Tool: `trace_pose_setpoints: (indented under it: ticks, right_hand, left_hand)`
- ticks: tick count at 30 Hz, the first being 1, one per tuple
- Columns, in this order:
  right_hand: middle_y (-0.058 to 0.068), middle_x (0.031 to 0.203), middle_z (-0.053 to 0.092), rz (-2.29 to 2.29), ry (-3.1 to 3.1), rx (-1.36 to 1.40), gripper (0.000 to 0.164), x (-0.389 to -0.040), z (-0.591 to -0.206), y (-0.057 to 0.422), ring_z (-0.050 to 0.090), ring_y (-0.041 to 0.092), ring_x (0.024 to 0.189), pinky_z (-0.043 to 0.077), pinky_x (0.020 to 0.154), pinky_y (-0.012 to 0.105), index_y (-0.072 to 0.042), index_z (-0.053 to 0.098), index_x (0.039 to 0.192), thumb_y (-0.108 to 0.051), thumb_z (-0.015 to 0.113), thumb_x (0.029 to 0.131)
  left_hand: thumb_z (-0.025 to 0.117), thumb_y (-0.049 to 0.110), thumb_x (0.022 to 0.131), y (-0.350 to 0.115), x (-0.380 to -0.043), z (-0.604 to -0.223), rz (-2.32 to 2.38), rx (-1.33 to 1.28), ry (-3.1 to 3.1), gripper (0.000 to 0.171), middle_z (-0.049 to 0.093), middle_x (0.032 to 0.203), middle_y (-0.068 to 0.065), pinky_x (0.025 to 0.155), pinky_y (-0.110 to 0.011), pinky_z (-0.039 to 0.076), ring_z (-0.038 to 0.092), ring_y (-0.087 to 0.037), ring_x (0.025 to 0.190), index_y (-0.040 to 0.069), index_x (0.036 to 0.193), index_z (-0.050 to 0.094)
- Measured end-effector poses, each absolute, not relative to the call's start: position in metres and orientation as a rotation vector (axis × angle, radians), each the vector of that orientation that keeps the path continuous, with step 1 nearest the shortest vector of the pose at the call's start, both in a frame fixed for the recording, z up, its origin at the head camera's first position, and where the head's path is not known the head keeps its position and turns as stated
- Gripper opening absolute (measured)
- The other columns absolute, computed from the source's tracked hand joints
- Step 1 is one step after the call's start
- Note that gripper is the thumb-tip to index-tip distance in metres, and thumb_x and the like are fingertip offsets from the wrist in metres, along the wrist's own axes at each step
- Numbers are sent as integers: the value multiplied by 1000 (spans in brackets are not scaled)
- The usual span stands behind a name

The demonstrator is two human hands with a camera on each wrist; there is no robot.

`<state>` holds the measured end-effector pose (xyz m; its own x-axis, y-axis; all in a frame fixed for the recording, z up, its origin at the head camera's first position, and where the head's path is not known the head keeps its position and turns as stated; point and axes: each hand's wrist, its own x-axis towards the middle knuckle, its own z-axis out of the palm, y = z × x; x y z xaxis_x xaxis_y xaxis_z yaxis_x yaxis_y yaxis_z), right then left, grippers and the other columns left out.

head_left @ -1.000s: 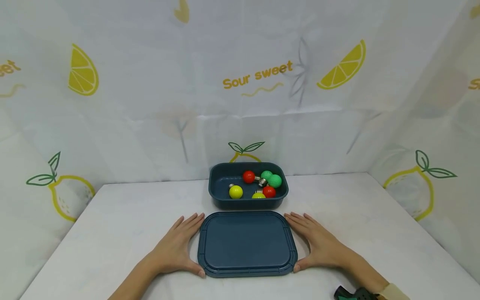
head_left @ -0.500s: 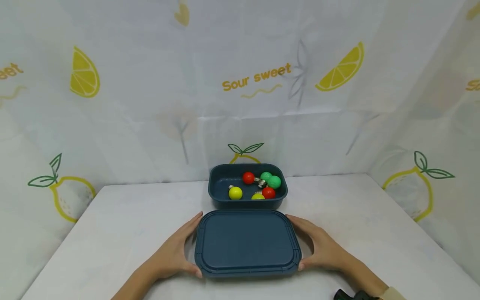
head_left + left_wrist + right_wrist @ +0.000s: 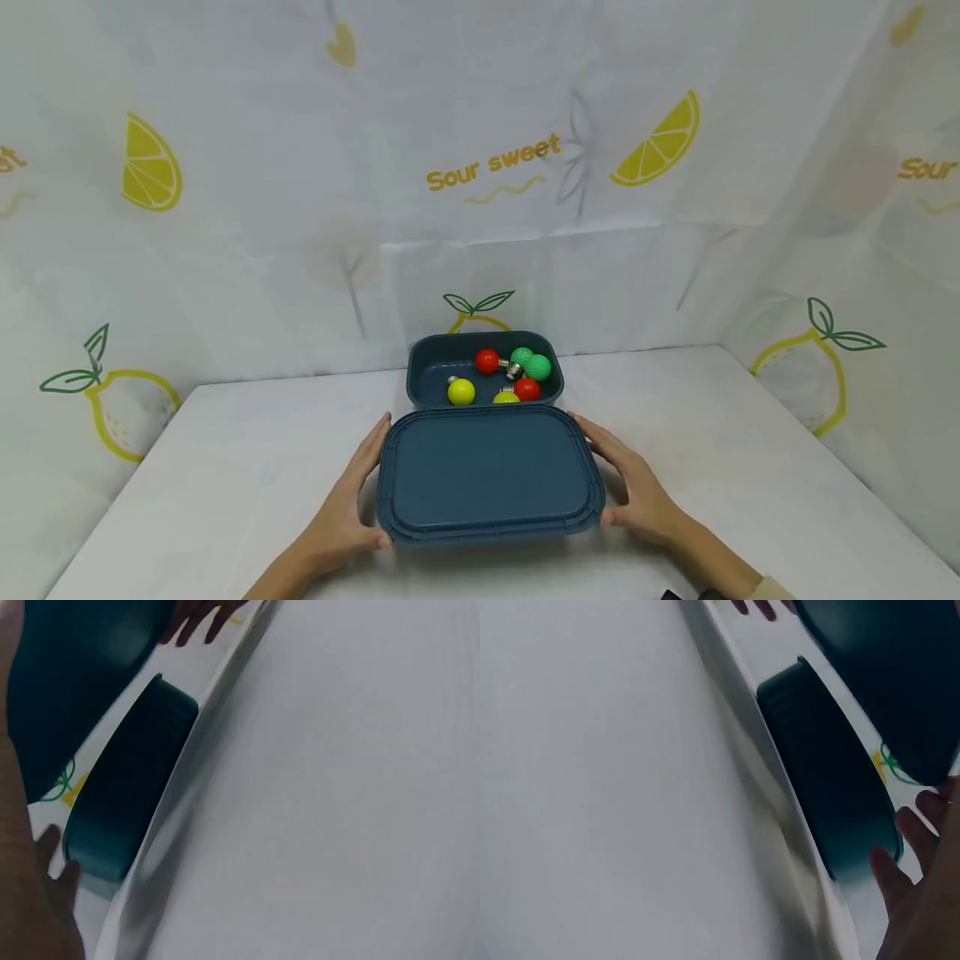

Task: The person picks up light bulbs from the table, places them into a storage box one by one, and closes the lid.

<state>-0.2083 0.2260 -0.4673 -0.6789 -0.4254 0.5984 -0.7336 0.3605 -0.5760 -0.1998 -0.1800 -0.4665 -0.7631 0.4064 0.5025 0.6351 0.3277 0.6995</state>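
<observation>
A dark blue rectangular lid (image 3: 491, 473) is held off the table between two hands, its far edge overlapping the near rim of the box in the head view. My left hand (image 3: 341, 512) grips its left side, fingers at the far corner and thumb at the near one. On the other side my right hand (image 3: 637, 492) grips the lid the same way. Behind it stands a matching dark blue box (image 3: 431, 371), also seen low beyond the lid in the left wrist view as the box (image 3: 131, 780). Inside lie red (image 3: 487, 361), yellow (image 3: 461, 392) and green bulbs (image 3: 537, 367).
A white-covered table (image 3: 247, 450) stretches to both sides of the hands. Behind it hangs a white cloth (image 3: 262, 208) with lemon prints, right at the back of the box. A dark object on the right wrist shows at the bottom edge.
The lid has risen off the table, both hands lifting it and moving slightly toward the box, its far edge now overlapping the box's front. The box and bulbs have stayed put; the head view shifted slightly.
</observation>
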Motion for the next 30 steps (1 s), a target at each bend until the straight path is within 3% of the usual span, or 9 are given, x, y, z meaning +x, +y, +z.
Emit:
trace_pose_setpoints:
  ticks: [3,6,12,14,17,19,23,25,30]
  right_hand:
    - [16,168,25,1321,-2198,1067,106,-208,-466,219,28,8,154,32,118,19,0,18,161,-80,34,93]
    - [19,170,10,1441,-2100,1125,107,-212,-461,212,14,11,159,19,120,11,2,7,161,-78,32,95]
    - [20,171,0,1512,-1940,1172,107,-223,-448,199,5,18,161,19,123,15,6,-5,159,-74,30,98]
    - [18,171,0,1516,-1914,1159,104,-226,-443,196,4,19,161,19,122,16,4,-7,159,-73,28,99]
    - [14,172,-2,1557,-1833,1140,102,-233,-434,191,3,20,161,21,122,20,0,-9,160,-72,29,99]
    - [10,173,-3,1617,-1764,1114,101,-238,-426,187,4,21,161,23,121,24,-6,-10,162,-73,32,98]
    - [4,173,-5,1714,-1621,1025,104,-250,-403,176,6,23,160,21,122,33,-14,-7,164,-77,38,94]
    - [4,173,-4,1729,-1558,991,106,-256,-390,169,7,24,160,20,123,37,-15,-5,164,-78,40,92]
    - [6,173,2,1764,-1336,909,111,-271,-358,147,17,27,157,23,126,46,-12,1,164,-79,46,88]
  left_hand:
    - [42,91,79,-173,-204,-462,-1416,-980,-2274,123,0,173,-11,98,-90,18,0,-1,158,9,164,9]
    - [38,88,84,-165,-210,-456,-1449,-1041,-2173,121,-9,171,-15,107,-83,16,-6,-10,160,4,163,2]
    - [26,74,99,-147,-221,-446,-1640,-1174,-1979,101,-32,166,-11,120,-64,-9,-22,-18,158,11,157,-28]
    - [21,73,99,-137,-226,-442,-1636,-1151,-1897,98,-31,166,-12,120,-64,-8,-20,-21,158,10,157,-28]
    - [19,73,99,-127,-236,-432,-1603,-1103,-1811,97,-25,168,-14,127,-48,1,-12,-25,160,8,159,-21]
    - [18,72,100,-122,-245,-422,-1589,-1088,-1783,95,-21,170,-13,127,-45,4,-8,-25,161,8,160,-18]
    - [19,74,99,-113,-263,-401,-1568,-1064,-1726,96,-16,171,-9,124,-64,-4,-10,-26,160,10,161,-16]
    - [20,74,98,-107,-271,-391,-1574,-1043,-1661,97,-14,172,-8,123,-66,-5,-10,-27,160,10,161,-15]
    - [23,67,102,-92,-285,-367,-1640,-1021,-1413,90,-6,173,-9,131,-47,7,-1,-28,160,7,163,-3]
